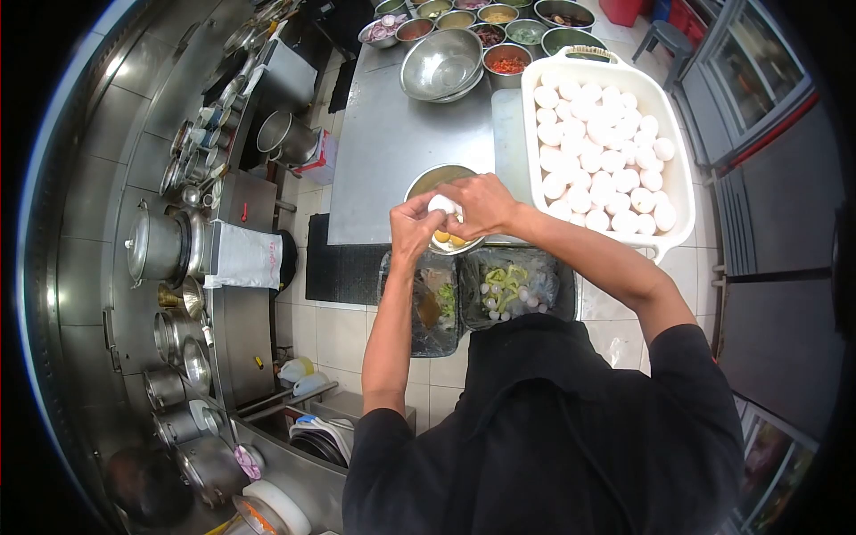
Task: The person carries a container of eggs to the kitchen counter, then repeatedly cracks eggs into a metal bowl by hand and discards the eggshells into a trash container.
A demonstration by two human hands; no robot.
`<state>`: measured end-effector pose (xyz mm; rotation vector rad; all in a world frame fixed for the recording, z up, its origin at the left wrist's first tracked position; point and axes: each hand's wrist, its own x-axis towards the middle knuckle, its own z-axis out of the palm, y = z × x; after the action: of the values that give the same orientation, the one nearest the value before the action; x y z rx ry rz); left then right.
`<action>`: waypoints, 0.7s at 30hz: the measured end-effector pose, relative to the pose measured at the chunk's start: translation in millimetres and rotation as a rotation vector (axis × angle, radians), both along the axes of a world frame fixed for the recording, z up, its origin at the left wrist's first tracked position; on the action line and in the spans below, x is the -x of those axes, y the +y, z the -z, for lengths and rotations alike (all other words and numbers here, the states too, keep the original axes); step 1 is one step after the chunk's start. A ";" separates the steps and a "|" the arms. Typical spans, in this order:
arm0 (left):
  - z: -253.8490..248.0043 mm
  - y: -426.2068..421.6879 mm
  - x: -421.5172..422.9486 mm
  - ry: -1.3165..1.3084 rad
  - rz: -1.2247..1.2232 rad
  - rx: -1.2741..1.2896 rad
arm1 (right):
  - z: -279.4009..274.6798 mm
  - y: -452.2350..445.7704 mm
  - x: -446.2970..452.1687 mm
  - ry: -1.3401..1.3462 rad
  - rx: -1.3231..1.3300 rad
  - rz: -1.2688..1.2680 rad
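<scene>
Over a round metal bowl [419, 183] at the table's near edge, my left hand [413, 225] and my right hand [481, 205] come together around a white egg [440, 204]. The fingers of both hands are closed on it. Whether the shell is cracked is hard to make out. Yellow egg yolks [456, 241] lie in the bowl below my hands. To the right, a white basket [681, 192] holds a heap of white eggs [602, 134].
Below the table edge stand two plastic-lined bins [459, 308], with green trimmings and pale round bits in the right one. A large metal bowl [442, 67] sits farther back, before several ingredient bowls [508, 61]. Pots [153, 245] line the left counter; refrigerators [758, 71] stand at right.
</scene>
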<state>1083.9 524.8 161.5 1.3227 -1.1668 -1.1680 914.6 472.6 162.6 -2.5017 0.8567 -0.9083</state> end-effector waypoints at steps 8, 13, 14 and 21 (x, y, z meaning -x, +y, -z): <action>12.6 -4.1 3.6 -0.098 -0.075 0.006 | 2.5 1.7 -1.9 0.034 0.023 0.032; 14.6 -6.8 9.0 -0.185 -0.152 0.020 | 3.0 2.9 -3.4 0.096 0.034 0.062; 13.2 -7.3 10.1 -0.197 -0.160 0.018 | 3.8 3.3 -4.0 0.074 0.043 0.070; 14.2 -9.0 -2.2 -0.184 -0.090 -0.057 | -0.5 0.0 2.6 0.042 0.074 0.070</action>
<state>1086.0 515.9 147.4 1.5366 -1.1983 -1.0387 912.0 472.6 163.1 -2.5761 0.9459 -0.9293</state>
